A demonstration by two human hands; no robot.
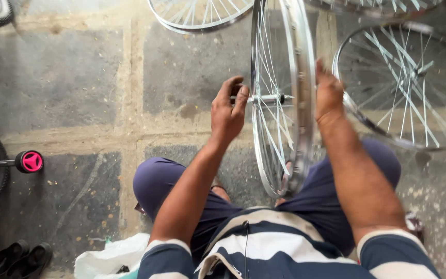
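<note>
The bare bicycle wheel stands upright on its rim between the person's knees, seen nearly edge-on, its lower rim down by the lap and its top running past the upper edge of the view. Its axle lies level, pointing left and right across the body, so each end faces one hand.

The left hand is at the left end of the axle, fingers curled narrowly around its tip in a pinch. The right hand is on the far side of the rim, pressed against it; it is blurred and partly hidden, so it seems to grip the rim, but how far the fingers close I cannot tell. The left hand is the one nearer the axle.

More bare wheels lie flat on the stone floor to the right and along the top edge. At the floor's left edge a pink pedal end sticks out from a tyred wheel, with dark sandals and a white bag near the bottom left corner.
</note>
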